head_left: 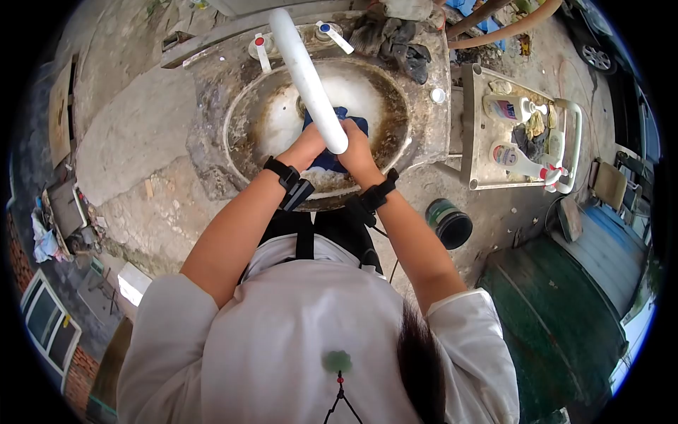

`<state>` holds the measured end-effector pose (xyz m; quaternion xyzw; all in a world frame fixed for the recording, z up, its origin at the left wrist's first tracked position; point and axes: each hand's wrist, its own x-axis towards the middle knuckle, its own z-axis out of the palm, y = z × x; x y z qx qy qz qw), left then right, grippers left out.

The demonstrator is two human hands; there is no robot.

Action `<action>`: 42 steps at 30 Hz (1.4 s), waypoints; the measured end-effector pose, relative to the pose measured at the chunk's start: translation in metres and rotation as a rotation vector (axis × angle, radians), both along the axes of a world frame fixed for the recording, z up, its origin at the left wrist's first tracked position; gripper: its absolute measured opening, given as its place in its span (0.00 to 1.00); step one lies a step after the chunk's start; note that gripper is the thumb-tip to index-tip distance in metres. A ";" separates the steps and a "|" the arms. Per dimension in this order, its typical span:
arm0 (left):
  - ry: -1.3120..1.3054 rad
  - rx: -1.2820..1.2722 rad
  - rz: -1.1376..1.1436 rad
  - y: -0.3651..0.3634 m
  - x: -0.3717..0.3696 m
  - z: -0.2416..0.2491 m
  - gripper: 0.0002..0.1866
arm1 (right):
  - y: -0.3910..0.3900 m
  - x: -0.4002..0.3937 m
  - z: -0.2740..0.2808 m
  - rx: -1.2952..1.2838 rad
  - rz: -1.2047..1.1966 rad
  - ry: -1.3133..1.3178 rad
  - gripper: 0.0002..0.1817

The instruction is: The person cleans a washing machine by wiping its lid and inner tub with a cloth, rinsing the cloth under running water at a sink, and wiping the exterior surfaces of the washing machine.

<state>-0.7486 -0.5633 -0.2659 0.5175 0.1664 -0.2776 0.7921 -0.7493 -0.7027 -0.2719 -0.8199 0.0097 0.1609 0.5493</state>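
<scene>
Down in the stained oval sink [244,145], a dark blue cloth [327,162] is bunched between my two hands. My left hand [305,148] is closed on the cloth's left side, its fingertips hidden behind the white faucet spout [304,71]. On the other side, my right hand [356,145] grips the cloth close to the spout's end, with fingers curled and partly covered. Parts of the cloth stick out above and below the hands. Whether water runs from the spout cannot be made out.
Behind the basin sit a red-marked tap handle [260,53] and a blue-marked one [335,37]. Dark rags [406,53] lie at the back right. A metal cart [480,159] with a spray bottle [514,158] stands right, near a dark bucket [450,225].
</scene>
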 end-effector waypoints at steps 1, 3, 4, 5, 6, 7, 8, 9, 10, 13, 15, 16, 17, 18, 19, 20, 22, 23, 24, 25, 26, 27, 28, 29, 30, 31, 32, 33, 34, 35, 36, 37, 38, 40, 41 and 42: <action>-0.141 0.137 0.054 -0.001 -0.001 -0.010 0.14 | -0.001 0.000 0.000 -0.257 0.060 -0.328 0.14; -0.222 0.517 -0.015 0.015 -0.008 -0.053 0.23 | -0.007 0.005 0.009 -0.449 0.144 -0.150 0.30; -0.269 0.706 -0.067 0.021 -0.014 -0.074 0.25 | -0.003 0.008 0.020 -0.624 0.188 -0.200 0.33; -0.316 0.894 -0.119 0.023 -0.017 -0.084 0.27 | 0.000 0.009 0.024 -0.798 0.232 -0.250 0.37; -0.269 0.808 -0.188 0.023 -0.017 -0.077 0.30 | 0.001 0.007 0.010 -0.711 0.309 -0.225 0.39; -0.218 0.726 -0.256 0.022 -0.018 -0.071 0.33 | 0.001 0.000 -0.010 -0.710 0.385 -0.239 0.37; -0.258 0.796 -0.296 0.020 -0.023 -0.067 0.33 | 0.001 -0.010 -0.033 -0.707 0.461 -0.253 0.36; -0.299 0.867 -0.335 0.019 -0.028 -0.065 0.33 | 0.003 -0.012 -0.032 -0.702 0.537 -0.268 0.34; -0.331 0.837 -0.333 0.022 -0.029 -0.058 0.35 | 0.000 -0.013 -0.029 -0.711 0.504 -0.372 0.27; -0.025 0.742 -0.424 0.038 -0.028 -0.072 0.34 | 0.011 -0.004 -0.001 -0.803 0.427 0.039 0.23; 0.215 0.486 -0.259 0.038 -0.031 -0.065 0.33 | 0.009 -0.019 -0.032 -0.634 0.221 -0.046 0.19; 0.327 0.355 -0.176 0.036 -0.027 -0.050 0.33 | 0.005 -0.014 -0.039 -0.515 0.214 0.016 0.19; 0.374 0.326 -0.105 0.032 -0.020 -0.028 0.34 | 0.002 -0.009 -0.042 -0.395 0.207 0.076 0.18; 0.423 0.295 -0.036 0.027 -0.013 0.000 0.34 | 0.001 -0.006 -0.033 -0.096 0.091 0.072 0.15; 0.493 0.215 -0.005 0.023 -0.006 0.014 0.33 | 0.006 -0.004 -0.018 0.074 -0.026 0.177 0.15; 0.565 0.139 0.028 0.020 0.001 0.028 0.33 | 0.013 -0.003 -0.003 0.243 -0.144 0.283 0.15; 0.562 -0.113 0.057 0.014 0.005 0.015 0.28 | 0.006 -0.006 0.005 0.631 -0.235 0.539 0.17; 0.556 -0.238 0.068 0.011 0.007 0.009 0.26 | 0.008 -0.011 -0.002 0.495 -0.291 0.409 0.16; 0.528 -0.278 0.078 0.009 0.007 0.015 0.18 | 0.014 -0.014 -0.003 0.359 -0.346 0.279 0.15; 0.459 -0.271 0.130 0.005 0.005 0.010 0.17 | 0.018 -0.018 -0.003 0.223 -0.397 0.152 0.17; 0.389 -0.263 0.180 0.001 0.001 0.002 0.16 | 0.011 -0.021 -0.002 0.123 -0.341 0.074 0.21; 0.317 -0.256 0.231 -0.004 0.000 -0.003 0.15 | 0.014 -0.021 0.014 0.122 -0.408 0.101 0.24; 0.469 -0.190 0.326 -0.007 0.004 0.016 0.16 | 0.019 -0.022 0.031 0.120 -0.475 0.129 0.27; 0.481 -0.181 0.304 -0.009 0.007 0.028 0.17 | 0.021 -0.024 0.039 0.116 -0.542 0.159 0.31; 0.495 -0.174 0.281 -0.010 0.008 0.035 0.19 | 0.021 -0.023 0.042 0.326 -0.528 0.209 0.34; 0.507 -0.167 0.258 -0.012 0.008 0.038 0.20 | 0.021 -0.022 0.047 0.528 -0.521 0.274 0.37; 0.439 -0.218 0.221 -0.011 -0.001 0.021 0.24 | 0.021 -0.025 0.054 0.632 -0.487 0.286 0.37; 0.380 -0.191 0.211 -0.012 -0.002 0.025 0.25 | 0.022 -0.023 0.064 0.737 -0.451 0.296 0.36; 0.320 -0.161 0.199 -0.013 -0.005 0.029 0.27 | 0.021 -0.020 0.060 0.670 -0.476 0.265 0.30; 0.260 -0.132 0.187 -0.013 -0.006 0.032 0.28 | 0.017 -0.017 0.054 0.602 -0.463 0.242 0.28; 0.294 -0.171 0.087 -0.010 0.000 0.033 0.31 | 0.011 -0.013 0.050 0.536 -0.447 0.221 0.26; 0.361 -0.211 0.058 -0.005 0.000 0.035 0.30 | 0.009 -0.011 0.046 0.469 -0.430 0.201 0.24; 0.428 -0.252 0.027 0.000 0.000 0.038 0.28 | 0.009 -0.012 0.043 0.486 -0.489 0.273 0.20; 0.482 -0.238 -0.011 0.000 0.003 0.072 0.33 | 0.007 -0.013 0.039 0.498 -0.442 0.240 0.21; 0.373 -0.210 -0.087 0.001 -0.001 0.071 0.34 | 0.005 -0.014 0.038 0.503 -0.418 0.224 0.21; 0.262 -0.181 -0.159 0.004 -0.005 0.067 0.36 | 0.005 -0.015 0.052 0.593 -0.371 0.307 0.23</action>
